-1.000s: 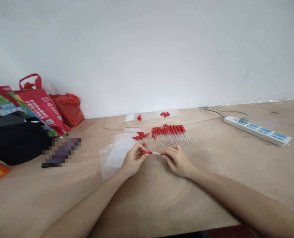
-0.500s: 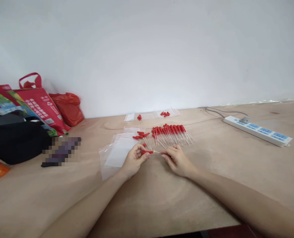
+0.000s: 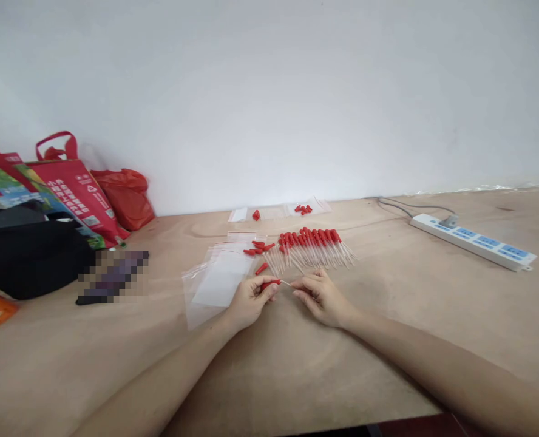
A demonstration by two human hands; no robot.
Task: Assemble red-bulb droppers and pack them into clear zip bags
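Note:
Between finger and thumb my left hand [image 3: 252, 300] pinches a red rubber piece [image 3: 272, 283]. My right hand [image 3: 320, 297] is closed on a thin pale stick [image 3: 286, 283], whose left end meets the red piece. Just beyond the hands lies a row of clear tubes with red caps [image 3: 312, 238], their thin tips pointing toward me. Loose red pieces [image 3: 257, 248] and thin sticks [image 3: 274, 262] lie left of that row, and one more red piece [image 3: 261, 268] rests close to my left hand. Clear zip bags [image 3: 219, 276] are spread beside my left hand.
Bags with small red parts [image 3: 303, 210] lie by the wall. A white power strip [image 3: 474, 241] with a grey plug and cable is at the right. At the left are a red shopping bag [image 3: 76, 194], a red plastic bag [image 3: 126, 197], a black bag [image 3: 33, 261] and a pixelated item [image 3: 117, 276].
My left hand has turned slightly and covers more of the red piece. The stick and the piece now touch at an angle. The loose red piece behind my left hand shows fully.

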